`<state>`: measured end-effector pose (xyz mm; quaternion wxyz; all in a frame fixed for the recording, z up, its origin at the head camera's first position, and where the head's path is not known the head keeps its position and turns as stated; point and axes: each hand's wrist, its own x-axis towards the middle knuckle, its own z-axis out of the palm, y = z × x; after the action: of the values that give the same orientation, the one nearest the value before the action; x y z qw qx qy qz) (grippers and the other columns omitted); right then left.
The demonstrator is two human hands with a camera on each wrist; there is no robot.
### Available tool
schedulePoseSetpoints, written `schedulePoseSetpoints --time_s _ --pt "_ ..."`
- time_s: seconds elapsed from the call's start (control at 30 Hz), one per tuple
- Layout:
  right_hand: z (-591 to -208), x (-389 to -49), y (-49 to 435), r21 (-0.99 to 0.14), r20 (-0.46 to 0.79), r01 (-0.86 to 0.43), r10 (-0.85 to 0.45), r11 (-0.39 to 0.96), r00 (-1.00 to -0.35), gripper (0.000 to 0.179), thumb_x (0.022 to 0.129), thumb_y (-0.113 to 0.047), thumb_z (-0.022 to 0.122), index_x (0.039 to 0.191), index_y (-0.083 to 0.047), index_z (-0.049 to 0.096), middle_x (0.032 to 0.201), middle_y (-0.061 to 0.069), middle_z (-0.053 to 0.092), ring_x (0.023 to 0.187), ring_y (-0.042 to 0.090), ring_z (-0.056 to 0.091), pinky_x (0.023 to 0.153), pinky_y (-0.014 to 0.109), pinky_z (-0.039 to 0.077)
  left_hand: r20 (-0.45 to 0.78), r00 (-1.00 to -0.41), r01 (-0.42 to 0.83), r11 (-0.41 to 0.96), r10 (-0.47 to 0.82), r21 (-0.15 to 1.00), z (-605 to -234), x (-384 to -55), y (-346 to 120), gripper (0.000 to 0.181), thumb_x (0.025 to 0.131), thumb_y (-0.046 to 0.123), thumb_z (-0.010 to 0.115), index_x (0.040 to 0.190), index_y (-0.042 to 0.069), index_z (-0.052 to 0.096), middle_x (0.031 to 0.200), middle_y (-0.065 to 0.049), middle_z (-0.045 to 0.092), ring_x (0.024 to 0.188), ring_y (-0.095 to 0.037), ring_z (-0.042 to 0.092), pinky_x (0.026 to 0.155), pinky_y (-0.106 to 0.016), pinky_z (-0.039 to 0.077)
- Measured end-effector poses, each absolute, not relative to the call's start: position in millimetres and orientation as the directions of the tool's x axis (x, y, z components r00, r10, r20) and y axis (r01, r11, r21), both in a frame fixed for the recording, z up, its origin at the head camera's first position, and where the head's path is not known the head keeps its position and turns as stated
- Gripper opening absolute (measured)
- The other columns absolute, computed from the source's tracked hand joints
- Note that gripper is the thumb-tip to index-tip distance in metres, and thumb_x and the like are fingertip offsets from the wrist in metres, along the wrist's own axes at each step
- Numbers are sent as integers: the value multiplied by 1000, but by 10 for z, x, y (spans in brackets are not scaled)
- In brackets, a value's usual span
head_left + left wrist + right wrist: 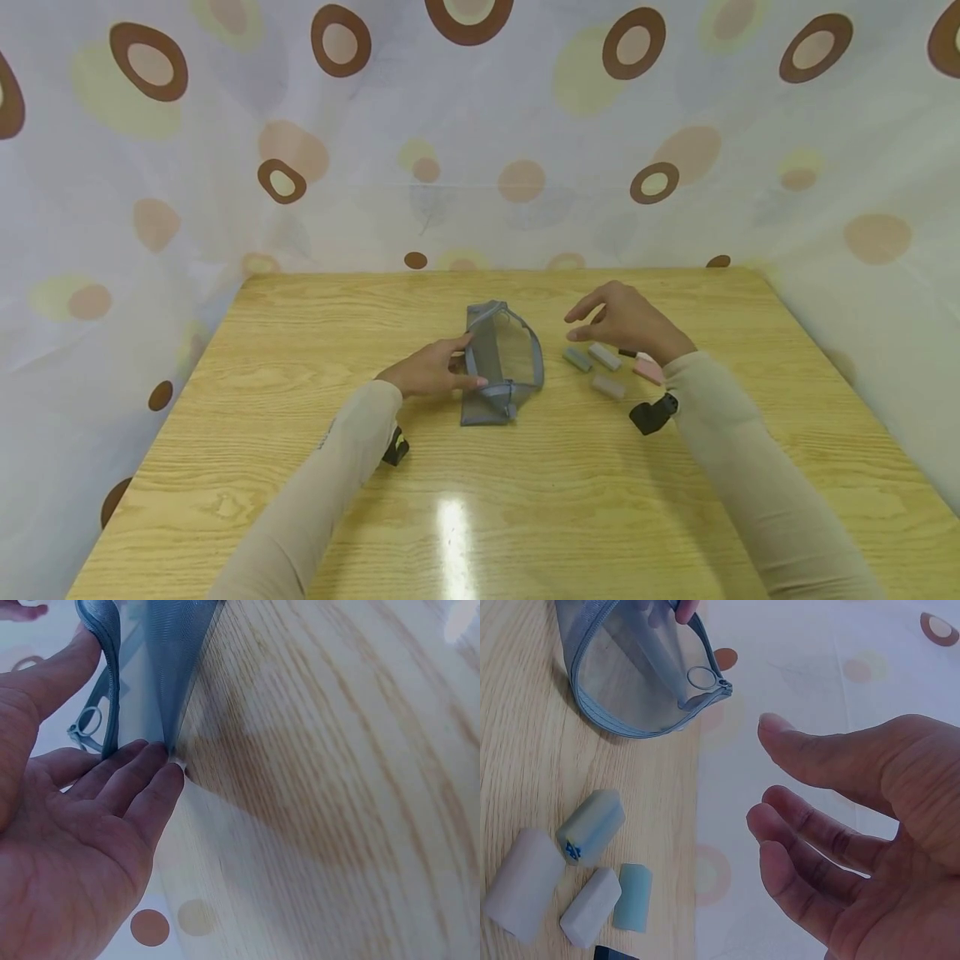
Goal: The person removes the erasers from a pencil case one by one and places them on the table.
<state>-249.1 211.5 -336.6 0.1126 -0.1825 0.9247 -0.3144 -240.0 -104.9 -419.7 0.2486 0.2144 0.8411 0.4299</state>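
Observation:
A grey-blue zippered pouch (487, 404) with see-through mesh stands on the table, its mouth gaping to the right. My left hand (429, 368) holds the pouch's left rim, the thumb and fingers at its edge. In the right wrist view, a left fingertip shows over the rim of the pouch (592, 712). My right hand (626, 321) hovers to the right of the pouch, fingers loosely bent and thumb apart, with nothing between them. Below it lie small eraser-like blocks: a grey-green one (577, 359), a white one (604, 357), a beige one (608, 386) and a pink one (648, 369).
A small dark piece (628, 353) lies beside the pink block. The wooden table (525, 500) ends at a patterned cloth (480, 217) behind and at both sides. Black wrist cameras hang near the left cuff (396, 447) and the right cuff (678, 375).

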Motion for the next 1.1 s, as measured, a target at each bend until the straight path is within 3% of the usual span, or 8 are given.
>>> schedulePoseSetpoints --time_s 0.6,0.87,1.1 --pt "-3325 -2457 2152 -638 -74 -282 -422 717 -904 26 91 -16 77 114 -3 77 130 22 65 96 32 72 82 48 60 -231 -782 147 531 579 834 -4190 -2430 -1037 97 95 28 74 163 6 8 167 -13 16 149 -35 27 118 -45 35" --pt "-3355 -2456 2175 -640 -71 -282 -420 715 -905 26 91 -15 78 112 -2 77 128 23 66 77 20 70 69 36 59 -217 -782 145 509 584 849 -4202 -2419 -1036 96 96 25 74 162 4 8 168 -12 12 151 -33 25 119 -42 33" --pt "-3410 -2463 2161 -653 -63 -285 -425 702 -903 24 91 -15 78 112 -2 77 125 22 68 86 26 73 80 46 61 -192 -783 154 483 592 862 -4193 -2411 -1039 97 94 21 75 162 3 8 168 -13 10 150 -34 27 118 -41 35"
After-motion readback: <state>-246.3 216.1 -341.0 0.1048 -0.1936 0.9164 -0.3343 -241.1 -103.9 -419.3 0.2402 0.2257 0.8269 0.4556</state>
